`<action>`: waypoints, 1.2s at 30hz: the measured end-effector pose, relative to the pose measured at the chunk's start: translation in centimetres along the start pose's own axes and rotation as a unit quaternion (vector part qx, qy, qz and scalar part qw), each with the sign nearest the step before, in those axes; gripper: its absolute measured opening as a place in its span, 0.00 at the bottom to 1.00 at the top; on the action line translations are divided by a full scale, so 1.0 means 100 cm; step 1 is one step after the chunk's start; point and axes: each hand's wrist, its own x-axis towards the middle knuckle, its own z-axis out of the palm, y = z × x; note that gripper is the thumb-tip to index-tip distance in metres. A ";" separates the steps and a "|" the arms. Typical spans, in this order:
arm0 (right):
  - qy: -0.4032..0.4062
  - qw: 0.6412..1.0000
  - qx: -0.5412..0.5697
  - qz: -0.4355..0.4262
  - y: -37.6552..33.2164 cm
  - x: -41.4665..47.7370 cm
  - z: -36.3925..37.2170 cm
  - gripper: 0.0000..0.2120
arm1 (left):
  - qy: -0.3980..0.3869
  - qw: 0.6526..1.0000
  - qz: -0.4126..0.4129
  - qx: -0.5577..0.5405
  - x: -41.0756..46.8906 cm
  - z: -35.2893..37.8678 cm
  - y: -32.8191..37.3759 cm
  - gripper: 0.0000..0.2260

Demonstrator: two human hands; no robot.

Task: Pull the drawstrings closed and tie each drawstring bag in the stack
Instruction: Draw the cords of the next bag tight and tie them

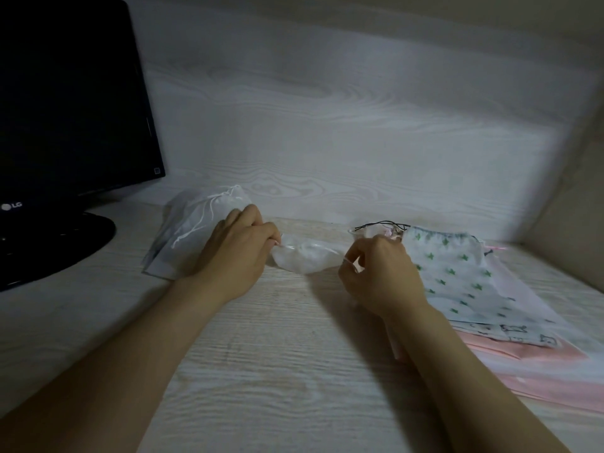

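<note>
On the desk (261,354), left hand (235,253) and right hand (379,276) pinch the translucent bag (307,258).

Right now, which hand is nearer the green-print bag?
Right. The right hand is left of the green-print bag; the left hand sits farther left, beyond the clear bag both hands pinch.

The monitor (65,109) carries one readable brand mark: the letters "LG" (12,206), in light characters with a round emblem immediately to their left, on the lower bezel near the monitor's left edge in the head view. At the monitor's lower right corner the bezel bears a small square outline symbol (157,171), too small to identify.
</note>
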 end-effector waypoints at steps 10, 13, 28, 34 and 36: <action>0.110 0.986 0.125 0.028 -0.018 0.000 -0.004 0.09 | 0.041 0.978 -0.077 -0.187 0.003 0.004 0.028 0.15; 0.111 0.982 0.149 -0.029 -0.020 0.000 -0.003 0.11 | -0.007 0.968 -0.064 -0.245 0.002 0.008 0.038 0.14; 0.028 0.973 0.215 -0.072 -0.024 -0.001 -0.001 0.12 | -0.119 0.961 -0.107 -0.227 -0.004 0.007 0.050 0.24; -0.065 0.978 0.194 -0.048 -0.021 -0.003 0.007 0.14 | -0.124 0.959 -0.121 -0.225 -0.004 0.007 0.052 0.25; -0.077 0.974 0.208 -0.040 -0.020 -0.003 0.006 0.14 | -0.102 0.963 -0.124 -0.219 -0.003 0.008 0.052 0.22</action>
